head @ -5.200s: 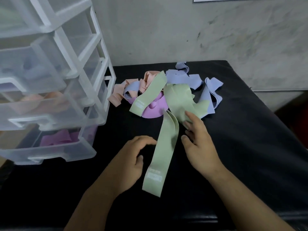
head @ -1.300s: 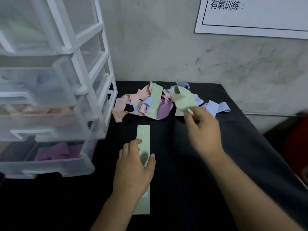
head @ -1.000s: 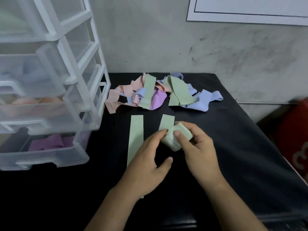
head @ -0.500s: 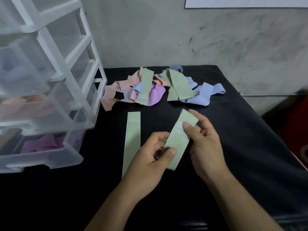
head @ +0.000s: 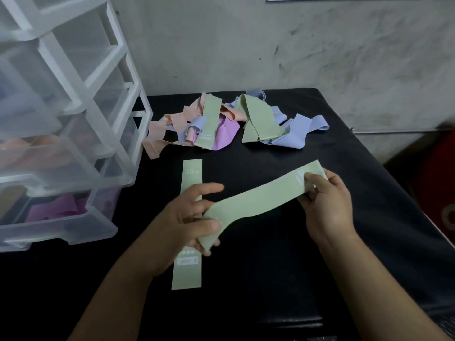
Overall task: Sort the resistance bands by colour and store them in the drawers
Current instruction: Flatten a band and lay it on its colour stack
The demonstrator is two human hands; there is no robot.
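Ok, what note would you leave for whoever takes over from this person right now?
Left hand grips one end of a green band, right hand pinches the other; it spans between them over the table.
A second green band lies flat on the table, partly under the left hand.
Done: purple bands in the bottom drawer, peach bands in the drawer above.
Left: store the greens, then sort the mixed pile at the back.

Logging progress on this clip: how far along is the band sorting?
Done: purple bands lie in the bottom drawer, peach ones in the drawer above. In hand: left hand and right hand pull a green band straight, over a flat green band on the table. Left: the mixed pile, plus both green bands.
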